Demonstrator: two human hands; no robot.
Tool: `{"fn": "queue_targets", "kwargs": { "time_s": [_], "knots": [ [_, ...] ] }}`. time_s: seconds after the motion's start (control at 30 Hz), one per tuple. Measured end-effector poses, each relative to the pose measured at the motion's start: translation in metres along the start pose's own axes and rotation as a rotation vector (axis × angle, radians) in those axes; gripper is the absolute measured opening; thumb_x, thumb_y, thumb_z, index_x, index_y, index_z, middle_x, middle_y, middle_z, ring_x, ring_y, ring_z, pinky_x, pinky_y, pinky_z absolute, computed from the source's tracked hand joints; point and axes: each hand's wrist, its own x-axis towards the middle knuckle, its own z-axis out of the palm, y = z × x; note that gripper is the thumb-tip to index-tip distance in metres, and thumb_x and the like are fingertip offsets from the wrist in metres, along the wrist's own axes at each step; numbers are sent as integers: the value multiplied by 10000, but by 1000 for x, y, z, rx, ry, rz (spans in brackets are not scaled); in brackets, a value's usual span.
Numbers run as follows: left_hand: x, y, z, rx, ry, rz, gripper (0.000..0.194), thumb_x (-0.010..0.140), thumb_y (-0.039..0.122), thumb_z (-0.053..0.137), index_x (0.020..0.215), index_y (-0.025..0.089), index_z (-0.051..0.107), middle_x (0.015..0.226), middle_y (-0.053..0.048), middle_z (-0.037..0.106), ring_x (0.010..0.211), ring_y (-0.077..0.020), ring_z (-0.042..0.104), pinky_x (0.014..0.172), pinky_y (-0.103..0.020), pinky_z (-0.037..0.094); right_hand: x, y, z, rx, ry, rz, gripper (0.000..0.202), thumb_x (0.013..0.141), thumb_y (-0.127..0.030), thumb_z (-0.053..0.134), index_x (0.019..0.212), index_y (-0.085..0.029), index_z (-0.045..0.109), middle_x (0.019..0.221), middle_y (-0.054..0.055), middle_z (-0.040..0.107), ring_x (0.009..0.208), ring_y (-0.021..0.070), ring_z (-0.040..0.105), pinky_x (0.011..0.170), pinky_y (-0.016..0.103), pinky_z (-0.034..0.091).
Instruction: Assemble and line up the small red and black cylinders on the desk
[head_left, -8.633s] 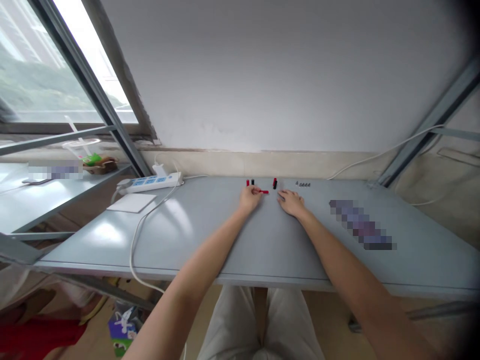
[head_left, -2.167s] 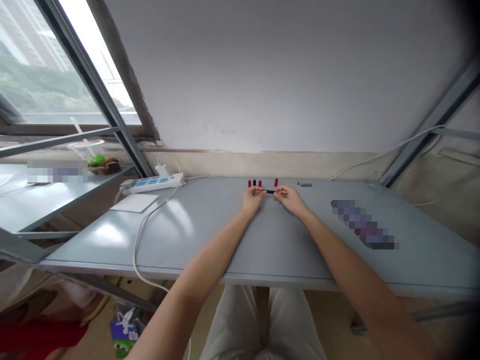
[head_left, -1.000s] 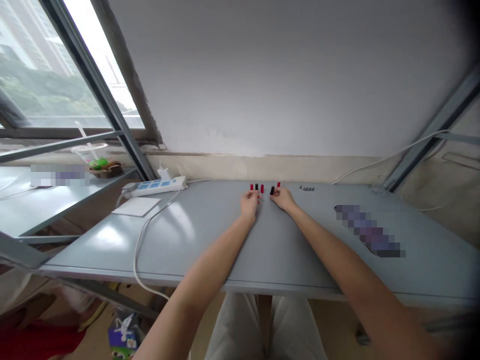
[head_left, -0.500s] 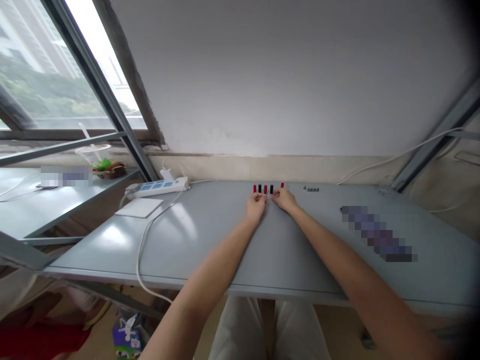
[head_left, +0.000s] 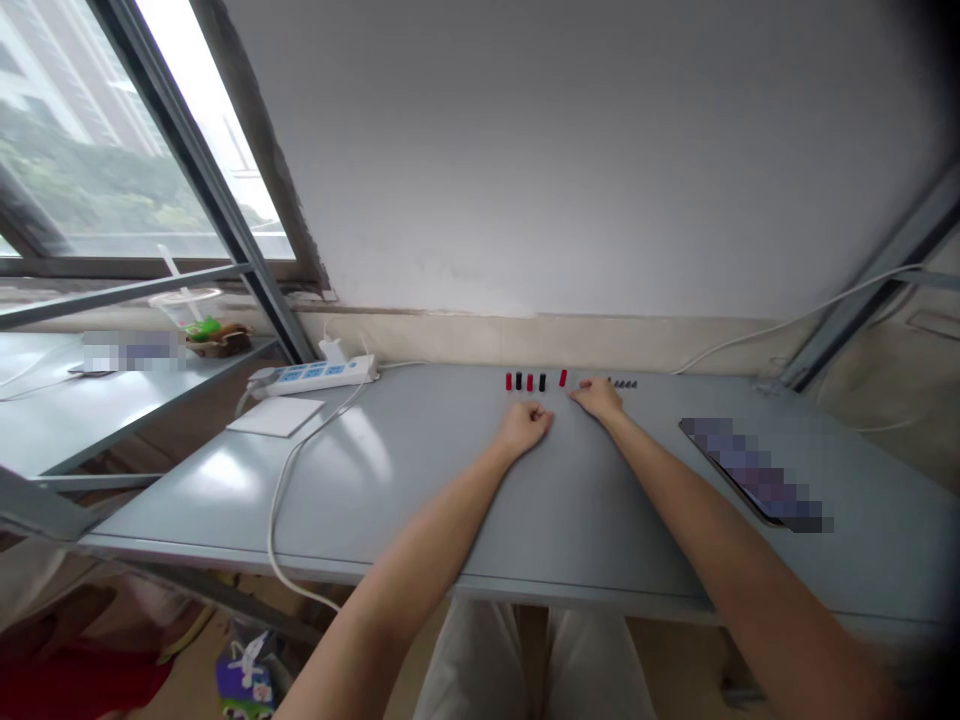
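My left hand (head_left: 525, 428) rests low over the desk with its fingers curled closed; whatever they may hold is hidden. In front of it stand small cylinders in a row: a red cylinder (head_left: 508, 382), a black cylinder (head_left: 518, 381), a second red cylinder (head_left: 530, 382) and a second black cylinder (head_left: 542, 382). Farther right, another red cylinder (head_left: 563, 378) leans slightly. Just right of that one is my right hand (head_left: 598, 397), its thumb and forefinger a little apart and pointing left, with nothing visible between them. Several small dark metal pieces (head_left: 626, 384) lie beyond it, partly covered by the hand.
A phone-like slab (head_left: 750, 478), blurred out, lies on the right of the grey desk (head_left: 420, 460). At left are a white power strip (head_left: 326, 373), a white flat square (head_left: 276, 417) and a cable (head_left: 281, 500) running over the front edge. A wall closes the back.
My left hand has drawn back toward me and slightly right, away from the row. My right hand has moved right, past the lone red cylinder, toward the small metal pieces.
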Motion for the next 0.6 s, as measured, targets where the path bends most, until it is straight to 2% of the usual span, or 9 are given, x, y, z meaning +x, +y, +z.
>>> {"fn": "queue_targets", "kwargs": {
  "time_s": [0.2,0.43,0.6],
  "knots": [
    [3,-4,2,34,10,0,321,778,330,477,500,173,499,476,20,464,484,-103,402,499,-240,280,3,-15,6,-25,-7,-12,410,639,-488,666,927,-196,678,993,138,662,963,289,584,830,417,401],
    [5,-5,1,21,-17,22,349,810,323,419,518,168,529,509,6,511,509,-113,446,544,-247,320,0,-23,13,-18,-8,-60,261,748,-363,588,947,-221,677,988,100,672,958,246,591,816,371,400],
    [4,-4,1,2,-16,24,332,812,296,423,526,161,523,528,0,534,520,-109,462,559,-244,338,-14,-26,4,-21,-47,-124,203,758,-315,582,885,-190,681,914,99,683,885,231,608,755,329,409]
  ]
}}
